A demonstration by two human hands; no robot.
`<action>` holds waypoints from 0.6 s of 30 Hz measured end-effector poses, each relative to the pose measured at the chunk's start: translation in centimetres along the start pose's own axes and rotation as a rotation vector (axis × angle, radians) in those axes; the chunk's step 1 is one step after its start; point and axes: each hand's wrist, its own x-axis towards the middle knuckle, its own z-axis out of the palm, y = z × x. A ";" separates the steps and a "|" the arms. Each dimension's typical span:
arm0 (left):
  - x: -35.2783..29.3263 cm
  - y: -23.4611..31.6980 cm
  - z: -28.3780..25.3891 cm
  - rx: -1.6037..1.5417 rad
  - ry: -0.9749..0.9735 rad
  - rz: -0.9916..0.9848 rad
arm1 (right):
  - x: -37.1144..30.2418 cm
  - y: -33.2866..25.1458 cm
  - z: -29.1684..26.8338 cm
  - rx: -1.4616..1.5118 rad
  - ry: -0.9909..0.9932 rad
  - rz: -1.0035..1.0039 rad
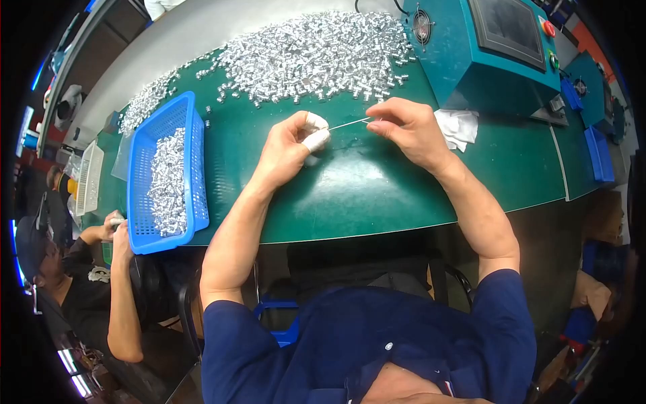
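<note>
In the middle of the frame, a thin metal rod (pixel 348 124) runs between the two hands, above the green tabletop (pixel 336 219). The left hand (pixel 284 151), with white coverings (pixel 316 140) on the thumb and forefinger, pinches at one end; whether a small part is also between these fingertips, I cannot tell. The right hand (pixel 416 131) has thumb and forefinger closed on the other end. Small silvery metal fittings (pixel 316 57) make a wide heap at the upper centre, and more are in the blue plastic basket (pixel 200 182) at the left. The step in hand seems to be fine fingertip work along the rod; I judge the next move calls for both ends held steady and in line.
</note>
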 end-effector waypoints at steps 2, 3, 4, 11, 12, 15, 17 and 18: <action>0.1 0.0 0.2 -0.054 -0.021 0.006 | 0.0 0.4 -0.5 -0.403 0.059 -0.536; 0.0 -0.1 0.2 -0.052 -0.023 0.004 | -0.1 0.3 0.0 -0.400 0.061 -0.534; 0.0 -0.2 0.3 0.013 -0.012 0.045 | -0.4 -0.2 0.7 -0.251 0.035 -0.265; -0.2 0.0 1.5 0.271 0.061 0.214 | -0.1 0.8 0.6 0.305 -0.079 0.361; 0.0 -0.2 1.3 0.273 0.063 0.213 | -0.1 0.6 1.0 0.308 -0.081 0.360; 0.4 -0.5 0.5 -0.053 -0.035 0.035 | -0.1 0.3 1.4 0.071 0.121 -0.115; 0.5 -0.3 0.2 -0.076 -0.032 -0.011 | 0.2 0.7 0.2 -0.312 0.077 -0.523; 0.4 -0.4 0.2 -0.060 -0.032 0.013 | 0.0 0.4 0.4 -0.310 0.079 -0.520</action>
